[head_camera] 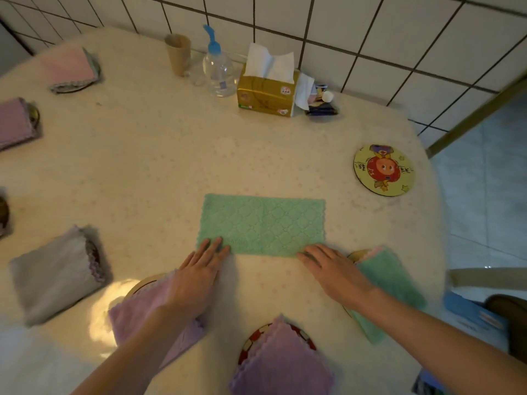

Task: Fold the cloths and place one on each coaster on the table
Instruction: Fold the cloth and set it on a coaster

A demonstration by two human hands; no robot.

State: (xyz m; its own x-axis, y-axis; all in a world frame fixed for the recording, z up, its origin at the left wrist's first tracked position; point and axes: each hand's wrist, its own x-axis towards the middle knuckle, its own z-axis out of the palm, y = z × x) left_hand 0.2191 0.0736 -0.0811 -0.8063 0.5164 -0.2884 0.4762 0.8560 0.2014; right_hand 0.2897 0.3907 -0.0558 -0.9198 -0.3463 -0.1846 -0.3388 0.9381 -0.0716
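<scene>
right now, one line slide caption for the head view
Both hands, left hand and right hand, press a half-folded green cloth flat beside one bare coaster.

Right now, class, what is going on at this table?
A person is folding a green cloth spread flat on the table. The left hand and right hand press flat on its near corners. It looks folded once into a long strip. Several folded cloths already lie on coasters around the table's edge. One cartoon coaster at the right is bare, probably meant for this cloth.
</scene>
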